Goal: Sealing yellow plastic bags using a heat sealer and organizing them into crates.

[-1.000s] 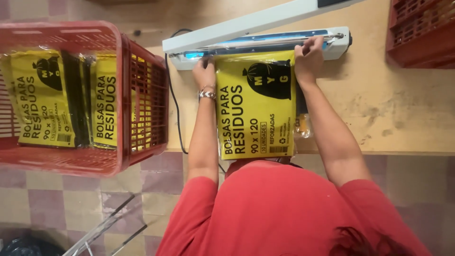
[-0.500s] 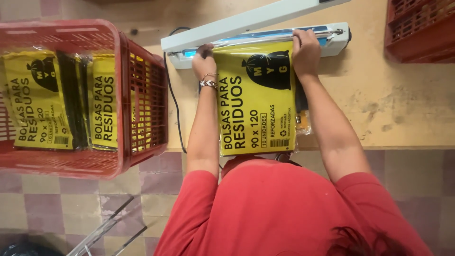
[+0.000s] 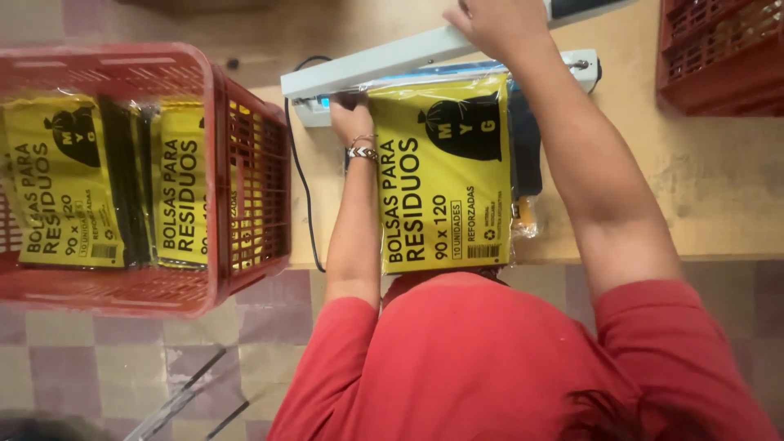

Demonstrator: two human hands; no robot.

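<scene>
You are looking down on a worn, pale wooden worktable [image 3: 702, 188], scuffed and stained. Below its edge runs a floor of checkered tiles [image 3: 98, 359] in muted purple and beige. A red plastic crate [image 3: 719, 57] stands at the table's far corner.

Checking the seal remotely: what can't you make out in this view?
Head view only:
- Pack's top edge: hidden under the sealer arm.
- Right hand: fingers cut off by the top edge.
- Left hand: fingertips hidden beneath the arm.
- Right crate: contents cut off by the frame.

Yellow-black flat packet [image 3: 445, 171] on table; two alike [image 3: 61, 180] in red crate [image 3: 245, 73].
</scene>
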